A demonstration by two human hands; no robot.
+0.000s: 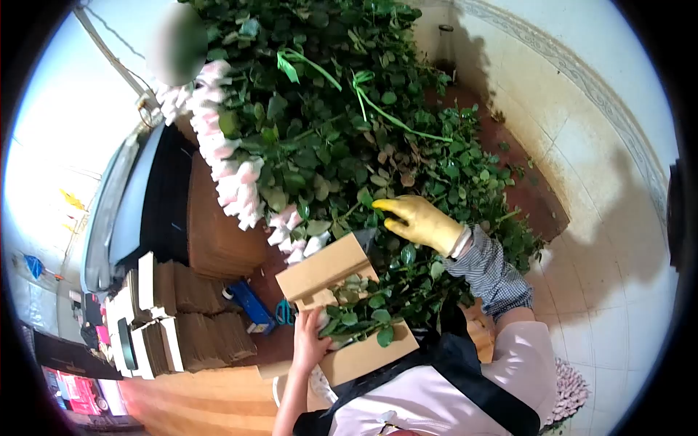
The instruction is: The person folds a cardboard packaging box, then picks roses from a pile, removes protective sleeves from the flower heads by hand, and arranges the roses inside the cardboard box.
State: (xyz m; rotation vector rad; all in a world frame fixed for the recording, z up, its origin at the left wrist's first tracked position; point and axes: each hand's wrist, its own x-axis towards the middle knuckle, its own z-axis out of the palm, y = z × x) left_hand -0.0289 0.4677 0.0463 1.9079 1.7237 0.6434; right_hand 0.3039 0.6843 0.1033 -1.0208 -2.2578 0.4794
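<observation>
My bare left hand (311, 340) is at the near end of a small bunch of leafy roses (363, 312), its fingers and thumb curled around the pale heads, which it partly hides. The bunch lies in a folded cardboard sheet (323, 269), between its raised flaps. My right hand (420, 220), in a yellow rubber glove and checked sleeve, hovers over the big heap of leafy rose stems (342, 138). Its thumb and forefinger are apart with nothing visible between them. Pale pink rose heads in white netting (225, 160) line the heap's left side.
Stacks of folded cardboard (200, 320) stand on the left, beside a blue tool (249, 307) and blue-handled scissors (284, 312). Green ties (392, 112) lie across the leaves. A glass bottle (445, 51) stands at the back by the tiled wall (589, 211).
</observation>
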